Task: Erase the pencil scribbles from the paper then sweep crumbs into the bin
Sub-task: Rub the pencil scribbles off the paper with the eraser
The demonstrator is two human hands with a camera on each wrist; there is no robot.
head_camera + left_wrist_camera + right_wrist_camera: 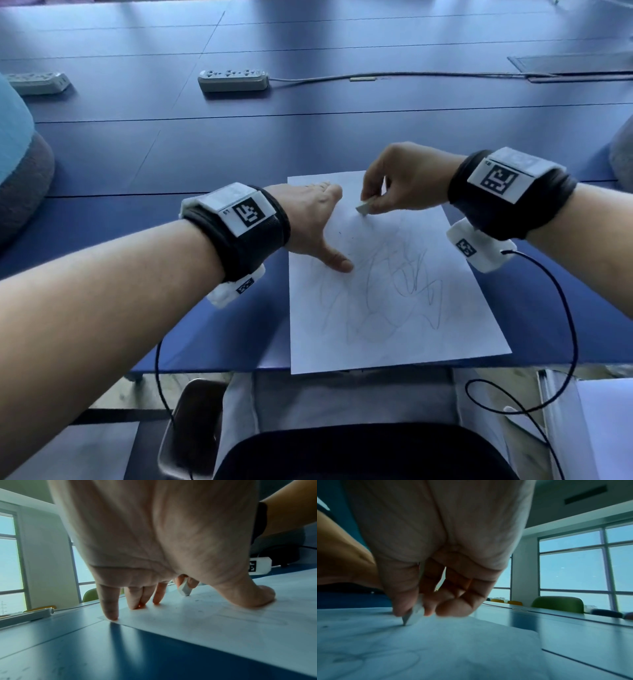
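A white sheet of paper (394,301) lies on the blue table, its near edge over the table's front edge. Grey pencil scribbles (394,284) cover its middle. My left hand (311,222) presses flat on the sheet's far left corner, fingers spread and straight (109,609), thumb (254,599) down on the paper (223,622). My right hand (394,185) pinches a small white eraser (363,208) between thumb and fingers. The eraser's tip (409,619) touches the paper (436,649) near its upper part. The eraser (184,589) also shows past the left palm.
Two white power strips (233,80) (36,82) lie further back on the blue table (205,154), one with a cable running right. Black wrist cables hang off the front edge. A dark chair seat (359,452) is below. No bin is in view.
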